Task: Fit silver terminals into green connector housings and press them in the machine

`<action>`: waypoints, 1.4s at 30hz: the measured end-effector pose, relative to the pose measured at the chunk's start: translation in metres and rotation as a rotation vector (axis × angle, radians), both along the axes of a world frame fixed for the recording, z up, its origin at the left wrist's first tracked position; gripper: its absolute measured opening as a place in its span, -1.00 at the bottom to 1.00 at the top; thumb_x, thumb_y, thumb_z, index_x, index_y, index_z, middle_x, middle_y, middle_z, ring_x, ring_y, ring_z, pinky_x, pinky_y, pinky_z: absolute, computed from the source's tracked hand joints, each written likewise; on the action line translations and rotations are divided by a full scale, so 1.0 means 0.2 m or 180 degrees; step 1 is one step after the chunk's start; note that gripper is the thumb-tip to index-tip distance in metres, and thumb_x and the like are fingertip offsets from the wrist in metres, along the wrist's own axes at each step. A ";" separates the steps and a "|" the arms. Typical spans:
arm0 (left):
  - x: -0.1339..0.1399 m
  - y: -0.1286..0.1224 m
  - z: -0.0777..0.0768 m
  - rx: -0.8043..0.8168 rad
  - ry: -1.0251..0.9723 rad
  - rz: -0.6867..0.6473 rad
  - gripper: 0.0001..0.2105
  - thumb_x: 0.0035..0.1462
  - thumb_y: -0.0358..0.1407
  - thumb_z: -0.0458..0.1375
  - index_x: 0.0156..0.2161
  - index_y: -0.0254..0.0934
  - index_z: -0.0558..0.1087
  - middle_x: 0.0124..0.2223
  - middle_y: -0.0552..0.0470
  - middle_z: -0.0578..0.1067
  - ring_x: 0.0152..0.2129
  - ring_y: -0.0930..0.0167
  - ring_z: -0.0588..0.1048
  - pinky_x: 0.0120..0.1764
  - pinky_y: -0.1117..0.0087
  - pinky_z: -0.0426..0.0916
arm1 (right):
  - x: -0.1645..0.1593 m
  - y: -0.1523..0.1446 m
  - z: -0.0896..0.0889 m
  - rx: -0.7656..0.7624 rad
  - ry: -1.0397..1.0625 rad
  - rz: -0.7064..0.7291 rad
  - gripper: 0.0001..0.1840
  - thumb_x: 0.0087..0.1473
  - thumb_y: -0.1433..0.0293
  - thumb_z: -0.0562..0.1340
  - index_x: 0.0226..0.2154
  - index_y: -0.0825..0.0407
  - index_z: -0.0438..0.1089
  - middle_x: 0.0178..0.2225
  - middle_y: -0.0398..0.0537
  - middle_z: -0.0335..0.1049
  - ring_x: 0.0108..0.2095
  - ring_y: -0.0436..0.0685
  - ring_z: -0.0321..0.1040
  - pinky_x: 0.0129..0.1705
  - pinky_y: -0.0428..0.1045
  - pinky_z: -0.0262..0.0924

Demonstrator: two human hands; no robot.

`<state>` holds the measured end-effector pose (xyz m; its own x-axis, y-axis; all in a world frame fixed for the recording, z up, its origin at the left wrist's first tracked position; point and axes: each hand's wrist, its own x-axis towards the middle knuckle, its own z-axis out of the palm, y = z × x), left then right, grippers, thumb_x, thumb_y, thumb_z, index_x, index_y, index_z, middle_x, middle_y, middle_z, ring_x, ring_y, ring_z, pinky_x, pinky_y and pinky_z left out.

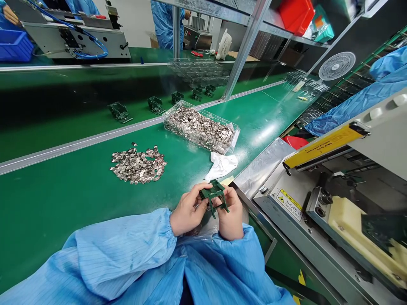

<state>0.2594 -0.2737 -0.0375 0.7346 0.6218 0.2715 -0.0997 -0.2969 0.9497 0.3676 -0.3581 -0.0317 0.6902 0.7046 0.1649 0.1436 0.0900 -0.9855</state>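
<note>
by the near right corner of the green counter (pixel 79 197), a dark green frame (pixel 213 192) sits between the left hand (pixel 190 210), pinching its left side, and the right hand (pixel 231 216), gripping its right; a white cloth (pixel 221 165) lies just beyond.

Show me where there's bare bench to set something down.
Widest: the green bench left of the loose metal pieces, between the metal rail and left sleeve. Another patch lies between the clear bin and the machine. Crowded: around the white cloth, between the bin and the left hand and right hand.
</note>
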 end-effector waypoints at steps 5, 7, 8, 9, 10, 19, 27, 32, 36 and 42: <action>-0.01 0.01 0.03 -0.0244 0.0129 -0.0049 -0.69 0.23 -0.30 0.06 0.08 -0.21 0.27 -0.42 0.07 0.41 -0.58 0.48 0.33 -0.51 0.48 0.22 | 0.08 -0.08 0.05 0.0045 -0.0044 0.0542 -0.59 0.06 0.28 0.32 -0.04 -0.04 0.26 -0.04 0.06 0.35 -0.06 0.19 0.34 -0.19 0.02 0.35; -0.02 -0.01 0.07 -0.0362 0.0233 -0.0235 -0.69 0.23 -0.30 0.07 0.08 -0.22 0.26 -0.38 0.04 0.44 -0.53 0.45 0.39 -0.48 0.48 0.28 | 0.12 -0.15 0.10 0.0035 -0.0506 0.0825 -0.34 0.04 0.31 0.35 0.16 -0.08 0.16 0.17 0.09 0.21 0.13 0.26 0.20 0.00 0.10 0.29; -0.03 -0.01 0.11 -0.0354 0.0300 -0.0396 -0.69 0.22 -0.31 0.07 0.07 -0.21 0.27 -0.35 0.03 0.45 -0.51 0.44 0.41 -0.46 0.47 0.30 | 0.14 -0.19 0.13 0.0035 -0.0753 0.0947 -0.27 0.03 0.32 0.36 0.21 -0.10 0.13 0.21 0.08 0.17 0.18 0.28 0.15 0.06 0.14 0.24; -0.03 -0.02 0.15 -0.0304 0.0377 -0.0592 -0.69 0.21 -0.32 0.08 0.07 -0.21 0.29 -0.34 0.02 0.46 -0.51 0.43 0.42 -0.46 0.47 0.31 | 0.16 -0.24 0.15 0.0040 -0.0969 0.1015 -0.26 0.02 0.32 0.37 0.22 -0.11 0.13 0.21 0.07 0.18 0.19 0.29 0.14 0.10 0.16 0.21; -0.02 -0.03 0.20 -0.0232 0.0459 -0.0850 -0.68 0.19 -0.33 0.09 0.07 -0.20 0.31 -0.35 0.03 0.47 -0.52 0.44 0.42 -0.47 0.47 0.31 | 0.18 -0.29 0.18 0.0051 -0.1124 0.1031 -0.28 0.01 0.31 0.38 0.20 -0.11 0.17 0.18 0.07 0.23 0.17 0.30 0.17 0.11 0.17 0.20; 0.68 -0.21 0.54 0.0863 -0.0019 -0.2539 -0.62 0.08 -0.34 0.21 0.04 -0.21 0.41 -0.07 -0.12 0.56 -0.13 0.25 0.55 -0.18 0.32 0.47 | 0.45 -1.08 0.25 0.0583 -0.0930 -0.2104 -0.31 -0.12 0.08 0.42 0.05 -0.05 0.35 0.01 0.10 0.39 -0.01 0.35 0.38 -0.01 0.26 0.32; 1.41 -0.79 0.57 0.1246 -0.0071 -0.2449 -0.28 -0.06 -0.24 0.33 0.19 -0.47 0.20 0.17 -0.45 0.32 0.13 -0.03 0.32 0.12 -0.05 0.25 | 0.67 -1.52 0.30 0.0864 -0.0727 -0.3964 -0.27 -0.32 0.23 0.50 -0.04 0.03 0.36 -0.05 0.05 0.39 -0.08 0.29 0.41 0.11 0.35 0.20; 1.38 -0.72 0.58 0.0428 -0.0201 -0.2160 -0.23 -0.14 -0.18 0.38 0.18 -0.37 0.25 0.05 -0.33 0.43 -0.03 0.07 0.45 -0.02 0.07 0.40 | 0.82 -1.46 0.39 0.0216 -0.1262 -0.3342 -0.18 -0.28 0.17 0.50 0.04 0.10 0.33 -0.03 0.11 0.40 0.06 0.34 0.32 0.19 0.36 0.07; 1.10 -0.43 0.53 0.0241 -0.0283 -0.2286 -0.44 -0.15 -0.27 0.38 0.02 -0.33 0.43 -0.09 -0.19 0.50 -0.17 0.21 0.52 -0.14 0.19 0.48 | 1.01 -1.36 0.50 -0.0797 -0.1531 -0.2453 -0.23 -0.34 0.08 0.51 -0.05 0.03 0.42 -0.12 0.08 0.47 -0.04 0.34 0.38 0.09 0.32 0.19; 0.70 -0.07 0.32 0.0100 0.0333 -0.2257 -0.52 -0.18 -0.32 0.40 -0.06 -0.25 0.51 -0.10 -0.13 0.51 -0.19 0.28 0.56 -0.12 0.25 0.51 | 1.09 -1.30 0.53 -0.1153 -0.1431 -0.1893 -0.28 -0.34 0.02 0.48 -0.13 0.02 0.46 -0.13 0.09 0.49 -0.01 0.39 0.36 0.09 0.33 0.16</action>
<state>0.4001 -0.2880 0.0272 0.9820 -0.0217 0.1876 -0.1877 -0.2216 0.9569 0.5860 -0.6176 0.0745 0.8868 0.3054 0.3468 0.4542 -0.4374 -0.7762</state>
